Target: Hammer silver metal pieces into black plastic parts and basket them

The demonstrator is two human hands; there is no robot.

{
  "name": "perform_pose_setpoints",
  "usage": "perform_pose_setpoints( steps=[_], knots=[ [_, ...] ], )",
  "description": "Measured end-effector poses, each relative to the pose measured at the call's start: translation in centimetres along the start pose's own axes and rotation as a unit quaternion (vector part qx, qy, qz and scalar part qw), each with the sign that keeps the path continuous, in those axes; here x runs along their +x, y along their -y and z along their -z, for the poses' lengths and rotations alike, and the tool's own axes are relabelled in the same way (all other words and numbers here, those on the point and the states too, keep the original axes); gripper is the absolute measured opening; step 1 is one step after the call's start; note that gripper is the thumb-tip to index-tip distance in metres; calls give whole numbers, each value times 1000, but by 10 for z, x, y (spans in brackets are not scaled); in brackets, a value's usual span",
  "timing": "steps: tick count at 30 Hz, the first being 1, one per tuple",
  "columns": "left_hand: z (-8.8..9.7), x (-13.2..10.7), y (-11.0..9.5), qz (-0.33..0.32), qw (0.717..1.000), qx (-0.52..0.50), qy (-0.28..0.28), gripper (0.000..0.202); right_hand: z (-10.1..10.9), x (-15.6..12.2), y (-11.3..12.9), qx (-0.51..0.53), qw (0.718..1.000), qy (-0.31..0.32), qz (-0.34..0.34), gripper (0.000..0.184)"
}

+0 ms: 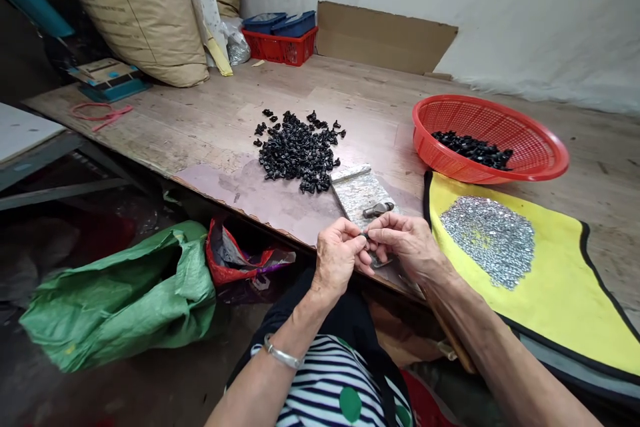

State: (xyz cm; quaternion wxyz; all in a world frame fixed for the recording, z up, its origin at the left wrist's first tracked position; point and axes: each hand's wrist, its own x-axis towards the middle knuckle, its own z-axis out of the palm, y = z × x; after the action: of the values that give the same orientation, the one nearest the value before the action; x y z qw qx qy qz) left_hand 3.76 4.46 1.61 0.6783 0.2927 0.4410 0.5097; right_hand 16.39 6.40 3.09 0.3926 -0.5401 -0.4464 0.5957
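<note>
My left hand [340,253] and my right hand [403,240] meet at the table's front edge, fingertips pinched together around something small and dark. The fingers hide most of it, so its kind does not show. Just beyond them lies a worn grey board [357,190] with a short metal fitting [379,209] on top. Past the board's left side spreads a heap of small black plastic parts [297,150]. To the right, many tiny shiny metal pieces [493,237] lie on a yellow cloth [565,293] with black edging.
A red plastic basket [543,147] with more black parts stands at the right. At the back are a red crate [285,50] with blue boxes, large paper sacks [135,13] and cardboard [380,37] against the wall. A green sack [125,300] is below the table's edge, left.
</note>
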Motion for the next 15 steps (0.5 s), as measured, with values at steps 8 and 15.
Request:
perform_pose_setpoints(
  steps=[8,15],
  knots=[
    [4,-2,1,-7,1000,-5,3,10,-7,-4,-1,26,1000,0,7,9],
    [6,0,1,-6,1000,7,-1,11,-6,-5,-2,3,1000,12,13,15]
  ],
)
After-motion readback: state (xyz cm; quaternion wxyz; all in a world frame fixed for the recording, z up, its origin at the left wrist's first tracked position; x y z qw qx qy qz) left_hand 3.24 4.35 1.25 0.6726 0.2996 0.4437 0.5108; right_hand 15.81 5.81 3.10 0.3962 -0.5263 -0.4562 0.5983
